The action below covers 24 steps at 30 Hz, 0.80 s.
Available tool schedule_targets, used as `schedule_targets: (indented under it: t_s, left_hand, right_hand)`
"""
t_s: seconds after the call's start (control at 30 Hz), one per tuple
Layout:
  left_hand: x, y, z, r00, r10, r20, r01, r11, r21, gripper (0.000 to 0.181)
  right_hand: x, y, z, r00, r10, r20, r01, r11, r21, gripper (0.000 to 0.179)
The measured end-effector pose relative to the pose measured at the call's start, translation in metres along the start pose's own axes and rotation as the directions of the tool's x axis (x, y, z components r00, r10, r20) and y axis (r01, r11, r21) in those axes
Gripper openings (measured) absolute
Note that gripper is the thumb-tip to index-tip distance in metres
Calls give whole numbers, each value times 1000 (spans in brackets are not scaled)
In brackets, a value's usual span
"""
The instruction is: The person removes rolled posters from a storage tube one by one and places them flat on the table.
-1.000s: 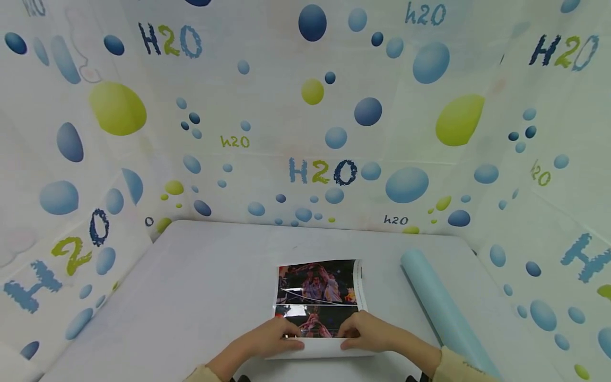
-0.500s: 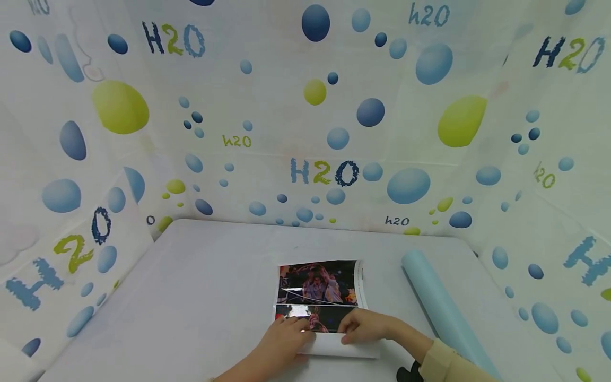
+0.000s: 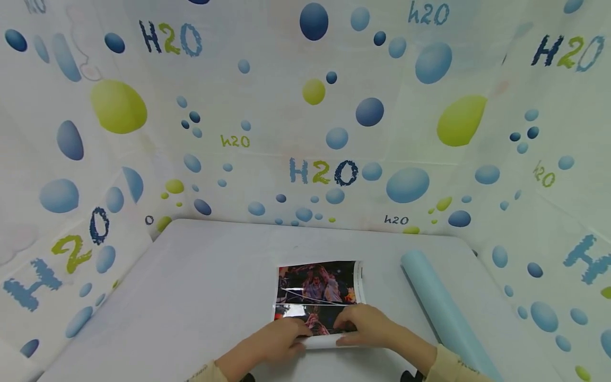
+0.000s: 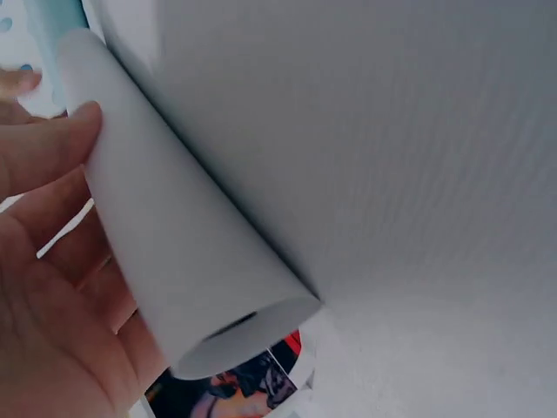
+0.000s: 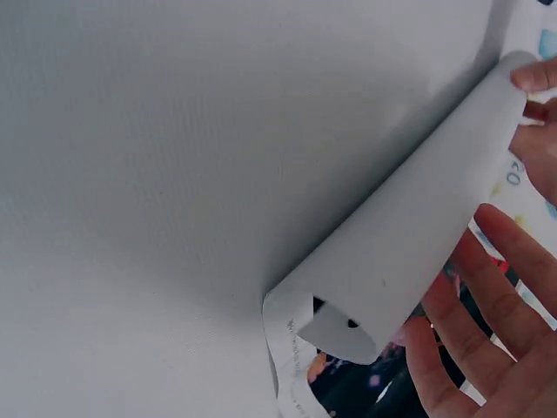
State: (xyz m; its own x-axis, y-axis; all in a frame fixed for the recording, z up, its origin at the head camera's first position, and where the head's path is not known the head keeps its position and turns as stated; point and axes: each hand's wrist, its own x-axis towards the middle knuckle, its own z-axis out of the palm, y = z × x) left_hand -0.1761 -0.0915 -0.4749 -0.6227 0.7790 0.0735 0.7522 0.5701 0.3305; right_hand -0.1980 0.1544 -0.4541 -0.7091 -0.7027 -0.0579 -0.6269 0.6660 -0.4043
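A glossy poster (image 3: 317,284) with dark, colourful photos lies on the white table. Its near edge is curled into a white roll (image 3: 326,342), shown as a hollow tube (image 4: 187,209) in the left wrist view. My left hand (image 3: 279,338) grips the left part of this roll, thumb on the near side, fingers on the far side. At the right part, my right hand (image 3: 371,324) holds it in a similar way. In the right wrist view the right fingers (image 5: 492,300) lie spread along the far side, above the printed face.
A long light-blue roll (image 3: 444,307) lies on the right side of the white table (image 3: 215,286). Behind and at both sides stands a white sheet (image 3: 281,132) printed with blue and green drops and H2O lettering.
The rolled edge has shifted slightly away from me. My left hand moved right over the roll, then back left, and again has its thumb at the near side. The right hand stayed nearby.
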Motion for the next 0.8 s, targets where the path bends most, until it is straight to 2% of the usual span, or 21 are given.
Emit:
schedule_targets:
  t_s: [0.1, 0.17, 0.37, 0.5, 0.6, 0.7, 0.8]
  left_hand:
    - [4, -6, -4, 997, -55, 52, 63, 986, -154, 19]
    - [6, -8, -7, 993, -84, 81, 100, 971, -217, 20]
    - [13, -10, -11, 985, -137, 106, 159, 957, -240, 20]
    - [15, -9, -12, 987, -149, 54, 155, 977, -149, 21]
    - [17, -6, -11, 989, -136, -53, 134, 990, -31, 20]
    - [19, -1, -11, 986, -99, -136, 111, 990, 83, 22]
    - [20, 2, -12, 986, -79, -148, 103, 981, 166, 29]
  right_hand:
    - [0, -5, 0, 1000, 12, 11, -12, 998, -65, 31]
    - [1, -6, 0, 1000, 18, 10, -17, 996, -83, 29]
    - [4, -2, -1, 1000, -4, -25, 4, 1000, 6, 17]
    - [9, 6, -3, 1000, -15, 19, 12, 993, 122, 11]
    - [13, 13, -4, 998, -11, 66, -4, 976, 219, 8]
    - [16, 19, -6, 995, 5, 100, -33, 960, 277, 10]
    - [18, 23, -7, 995, 2, 96, -27, 965, 261, 13]
